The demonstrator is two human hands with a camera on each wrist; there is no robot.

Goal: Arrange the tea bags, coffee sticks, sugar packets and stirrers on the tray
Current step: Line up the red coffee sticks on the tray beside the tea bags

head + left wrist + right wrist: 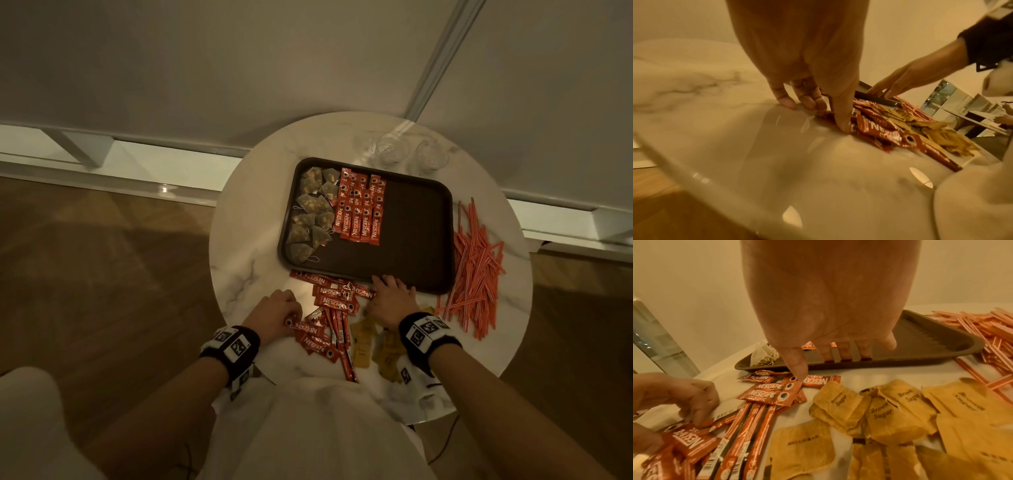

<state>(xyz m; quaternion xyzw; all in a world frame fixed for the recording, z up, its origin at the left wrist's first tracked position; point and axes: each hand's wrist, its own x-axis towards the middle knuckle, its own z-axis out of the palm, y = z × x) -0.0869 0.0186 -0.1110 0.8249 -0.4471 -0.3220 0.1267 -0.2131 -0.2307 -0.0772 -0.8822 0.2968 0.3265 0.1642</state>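
A dark tray (414, 240) on the round marble table (246, 246) holds tea bags (310, 212) along its left side. Beside them lie rows of red coffee sticks (361, 209). More coffee sticks (334, 301) lie loose in front of the tray, with brown sugar packets (900, 410) beside them. Red stirrers (476, 270) are piled to the tray's right. My left hand (277, 308) pinches a coffee stick (688, 439) at the pile's left edge. My right hand (390, 291) rests straight fingers (865, 350) on the tray's near rim, its thumb pressing a loose stick.
Two clear glasses (390, 150) stand behind the tray near the wall. The tray's right half is bare. The table's near edge is against my white clothing (308, 428). Wooden floor lies to the left.
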